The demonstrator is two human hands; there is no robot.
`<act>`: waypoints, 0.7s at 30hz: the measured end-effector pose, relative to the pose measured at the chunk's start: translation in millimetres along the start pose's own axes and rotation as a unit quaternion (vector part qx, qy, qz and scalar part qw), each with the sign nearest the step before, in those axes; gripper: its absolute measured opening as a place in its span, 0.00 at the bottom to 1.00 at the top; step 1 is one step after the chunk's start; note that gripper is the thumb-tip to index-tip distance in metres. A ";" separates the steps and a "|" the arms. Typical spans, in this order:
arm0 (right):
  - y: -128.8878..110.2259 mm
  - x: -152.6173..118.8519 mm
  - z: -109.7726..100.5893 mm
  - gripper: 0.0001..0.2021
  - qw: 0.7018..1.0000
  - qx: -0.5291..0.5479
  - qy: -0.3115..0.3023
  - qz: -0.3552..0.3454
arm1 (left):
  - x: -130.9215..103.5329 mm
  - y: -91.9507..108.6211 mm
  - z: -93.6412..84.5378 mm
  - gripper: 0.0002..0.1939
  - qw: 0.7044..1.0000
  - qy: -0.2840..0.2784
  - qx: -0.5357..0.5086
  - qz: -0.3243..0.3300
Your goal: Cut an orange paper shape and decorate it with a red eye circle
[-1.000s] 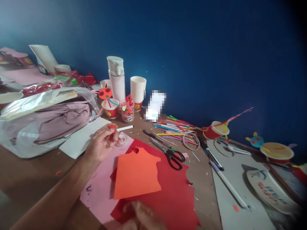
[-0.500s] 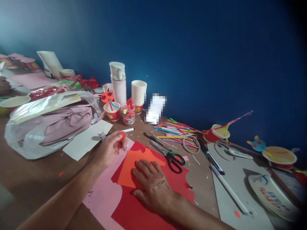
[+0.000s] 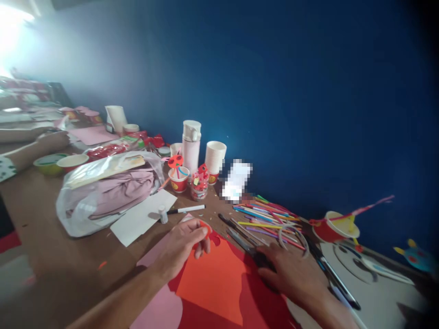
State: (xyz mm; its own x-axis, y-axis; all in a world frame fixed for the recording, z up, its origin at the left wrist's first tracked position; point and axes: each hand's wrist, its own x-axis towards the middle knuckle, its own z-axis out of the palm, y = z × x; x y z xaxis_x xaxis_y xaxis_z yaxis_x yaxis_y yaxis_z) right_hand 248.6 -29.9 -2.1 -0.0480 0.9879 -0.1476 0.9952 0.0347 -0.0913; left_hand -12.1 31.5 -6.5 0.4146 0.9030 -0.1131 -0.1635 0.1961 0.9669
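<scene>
My left hand (image 3: 187, 242) is closed in a pinch on a small orange paper piece (image 3: 206, 227), held just above the stacked paper. My right hand (image 3: 291, 272) lies over the black handles of the scissors (image 3: 262, 260), its fingers curled on them; part of the handles is hidden. The scissors' blades point up and left along the table. Below and between my hands is an orange paper sheet (image 3: 212, 283), lying on a larger red sheet (image 3: 264, 304). Pink paper (image 3: 156, 306) shows under the red at the left.
Behind my hands lie a marker (image 3: 188, 209), a glue stick (image 3: 163, 214) and colored sticks (image 3: 264, 214). A tape ring (image 3: 305, 249) rests on the sticks. Stacked paper cups (image 3: 215, 157) and a white flask (image 3: 191, 151) stand by the wall. A plastic bag (image 3: 113, 192) sits left; another person's hands (image 3: 51, 139) show beyond.
My right hand has lifted off the orange sheet and moved right onto the scissors. My left hand still pinches the orange piece. The view has turned left and up.
</scene>
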 end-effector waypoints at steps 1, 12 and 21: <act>3.0 -0.7 -1.0 0.16 1.000 0.000 -0.008 0.003 | 0.2 1.8 0.5 0.11 1.000 -0.009 -0.008 0.005; 7.9 -2.0 -6.4 0.16 1.000 0.006 -0.023 -0.016 | 6.7 22.4 24.2 0.12 0.997 -0.057 -0.048 -0.015; 22.0 2.7 -8.7 0.23 0.824 0.548 -0.110 -0.093 | 5.3 5.3 16.5 0.11 0.999 -0.017 -0.014 -0.035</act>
State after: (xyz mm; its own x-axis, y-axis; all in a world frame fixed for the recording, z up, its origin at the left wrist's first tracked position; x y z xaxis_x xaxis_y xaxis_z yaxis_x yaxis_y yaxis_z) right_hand 271.2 -25.1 4.1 -0.3248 0.9254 -0.1952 0.3008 -0.0946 -0.9490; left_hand 4.1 31.0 1.9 0.4561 0.8730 -0.1727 -0.1580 0.2704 0.9497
